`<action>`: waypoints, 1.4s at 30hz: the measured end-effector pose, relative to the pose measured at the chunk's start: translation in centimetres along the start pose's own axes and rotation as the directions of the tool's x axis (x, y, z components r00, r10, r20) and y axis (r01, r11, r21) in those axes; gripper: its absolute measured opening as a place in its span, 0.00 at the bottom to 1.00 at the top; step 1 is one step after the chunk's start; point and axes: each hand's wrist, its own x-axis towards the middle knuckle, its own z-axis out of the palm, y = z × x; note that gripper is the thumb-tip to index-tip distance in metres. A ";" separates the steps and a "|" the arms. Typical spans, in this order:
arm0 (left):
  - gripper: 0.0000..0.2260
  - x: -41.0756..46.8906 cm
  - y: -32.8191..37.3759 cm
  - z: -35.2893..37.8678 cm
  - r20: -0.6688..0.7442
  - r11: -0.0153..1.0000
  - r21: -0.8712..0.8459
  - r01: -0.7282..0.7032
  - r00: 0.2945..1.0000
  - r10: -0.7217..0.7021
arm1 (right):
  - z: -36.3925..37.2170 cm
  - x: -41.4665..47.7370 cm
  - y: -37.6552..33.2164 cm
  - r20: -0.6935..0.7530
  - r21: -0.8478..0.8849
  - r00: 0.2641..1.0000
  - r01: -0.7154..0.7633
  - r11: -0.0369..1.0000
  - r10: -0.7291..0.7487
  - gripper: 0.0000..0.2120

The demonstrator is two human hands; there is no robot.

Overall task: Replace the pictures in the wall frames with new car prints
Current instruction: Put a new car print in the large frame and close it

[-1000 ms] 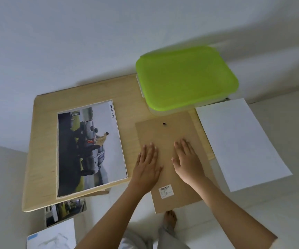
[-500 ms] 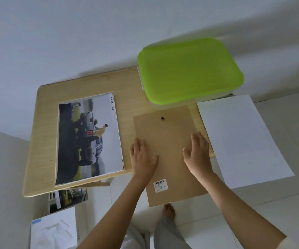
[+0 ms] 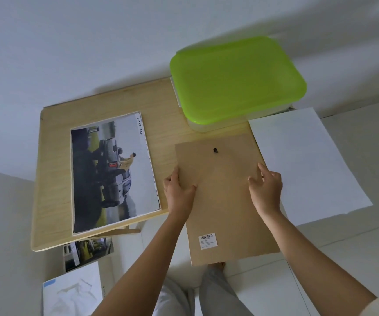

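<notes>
Both hands have gone from flat on the board point(image 3: 225, 201) to taking it by its long sides. 1 s ago the palms lay side by side mid-board. Half a sec ago they were sliding apart. Now the left hand point(image 3: 179, 190) is on the board's left edge and the right hand point(image 3: 266, 188) on its right edge, each w/ thumb on top and fingers curled round the edge, so both are clamped on it, well apart from each other.

My read: pressing is over and a lift or flip of the board comes next, prob. to get at what's under it. Can't see whether a frame sits beneath.

The board lies brown side up on the worktop point(image 3: 54, 156), hook point(image 3: 215, 150) at its far end, barcode label point(image 3: 207, 240) near me, and its near end hangs off the worktop edge.

The car print point(image 3: 113, 169) lies just left of the board, face up, untouched and not in a frame yet. A white sheet point(image 3: 307, 160) is just right of the board and a green-lidded box point(image 3: 236, 76) is beyond its far end. More prints point(image 3: 85, 252) lie on the floor, left of the board's near end.
</notes>
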 end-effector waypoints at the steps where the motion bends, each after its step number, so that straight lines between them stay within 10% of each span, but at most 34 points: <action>1: 0.32 -0.1 0.0 -0.1 -0.001 1.000 -0.014 -0.019 1.000 0.019 | -0.2 -0.4 -0.1 -0.023 0.028 1.000 -0.011 1.000 0.012 0.23; 8: 0.28 -0.6 0.2 -4.5 0.030 0.975 -0.168 -0.148 0.987 0.156 | 0.2 -4.3 -2.8 -0.120 0.177 0.993 0.002 0.984 0.020 0.20; 25: 0.30 7.6 -3.9 -25.0 -0.086 0.959 -0.275 -0.068 0.995 0.046 | 15.7 -8.0 -14.7 0.162 0.257 0.974 0.115 0.960 -0.160 0.21; 42: 0.25 12.9 -2.3 -23.9 -0.158 0.982 0.177 0.065 0.987 -0.036 | 20.0 -1.8 -18.3 0.278 0.050 0.932 0.227 0.973 -0.231 0.21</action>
